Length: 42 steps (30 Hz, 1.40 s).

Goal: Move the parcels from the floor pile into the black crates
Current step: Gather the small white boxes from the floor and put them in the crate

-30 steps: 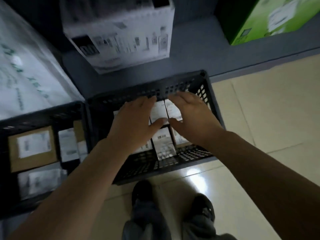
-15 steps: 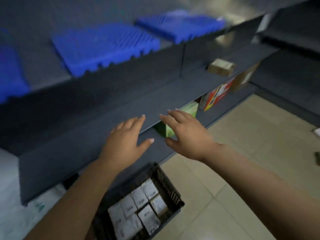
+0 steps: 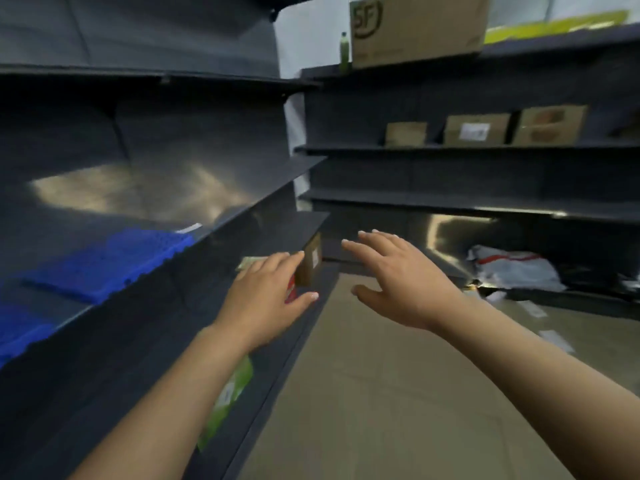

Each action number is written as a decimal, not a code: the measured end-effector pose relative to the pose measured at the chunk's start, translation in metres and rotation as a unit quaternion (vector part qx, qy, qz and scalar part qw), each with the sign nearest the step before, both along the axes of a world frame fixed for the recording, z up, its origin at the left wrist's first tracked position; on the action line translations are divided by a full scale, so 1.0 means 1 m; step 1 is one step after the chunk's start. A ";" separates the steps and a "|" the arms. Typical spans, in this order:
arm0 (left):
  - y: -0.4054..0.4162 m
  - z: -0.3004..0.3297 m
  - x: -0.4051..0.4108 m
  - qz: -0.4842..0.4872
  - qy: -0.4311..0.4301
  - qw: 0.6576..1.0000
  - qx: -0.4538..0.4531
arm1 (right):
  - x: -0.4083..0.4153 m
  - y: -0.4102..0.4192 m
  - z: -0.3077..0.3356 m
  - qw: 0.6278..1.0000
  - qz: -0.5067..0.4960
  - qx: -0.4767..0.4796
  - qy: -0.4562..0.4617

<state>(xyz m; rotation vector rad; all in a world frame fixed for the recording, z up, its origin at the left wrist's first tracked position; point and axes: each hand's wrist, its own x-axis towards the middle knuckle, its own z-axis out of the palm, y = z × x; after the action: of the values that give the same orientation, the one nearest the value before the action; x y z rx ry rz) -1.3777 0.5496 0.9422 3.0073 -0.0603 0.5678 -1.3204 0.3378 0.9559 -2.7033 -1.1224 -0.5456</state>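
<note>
My left hand [image 3: 268, 299] and my right hand [image 3: 401, 275] are both raised in front of me with straight, spread fingers, and neither holds anything. No black crate is in view. A heap of grey and white parcel bags [image 3: 512, 268] lies low at the right, by the foot of the far shelving. A few loose pieces [image 3: 554, 337] lie on the tan floor [image 3: 398, 393] near that heap.
Dark shelving [image 3: 138, 306] runs along my left, with blue plastic pallets [image 3: 104, 261] on one shelf and a green box [image 3: 228, 400] lower down. A small brown box [image 3: 310, 259] sits beyond my left fingertips. Far shelves [image 3: 485, 202] carry brown cartons [image 3: 476, 128] and a large SF carton [image 3: 415, 27].
My view has swung up from the black crates to the aisle and far shelves. Both hands have left the parcels in the crate and now hover bare in the air.
</note>
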 end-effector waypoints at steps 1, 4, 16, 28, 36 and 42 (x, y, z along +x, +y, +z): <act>-0.026 0.004 0.022 -0.016 0.000 1.000 0.002 | 0.015 -0.030 0.005 1.000 -0.020 -0.001 0.002; -0.103 0.011 0.086 -0.061 -0.002 0.998 0.005 | 0.058 -0.115 0.016 0.997 -0.074 -0.002 -0.001; -0.302 -0.004 0.279 -0.197 0.043 0.979 0.017 | 0.190 -0.340 -0.010 0.968 -0.242 0.026 0.062; -0.343 -0.059 0.511 -0.275 0.100 0.955 0.047 | 0.382 -0.399 -0.063 0.924 -0.358 0.023 0.129; -0.359 -0.092 0.644 -0.301 0.153 0.940 0.041 | 0.486 -0.422 -0.099 0.899 -0.400 0.010 0.175; -0.368 -0.124 0.751 -0.283 0.178 0.941 0.050 | 0.581 -0.442 -0.135 0.889 -0.406 -0.004 0.211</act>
<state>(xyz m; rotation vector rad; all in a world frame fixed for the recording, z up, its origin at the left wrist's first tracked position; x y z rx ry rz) -0.6269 0.1820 0.8180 2.9122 -0.9107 -0.0387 -0.7396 -0.1044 0.8205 -2.9879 0.1487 -0.0093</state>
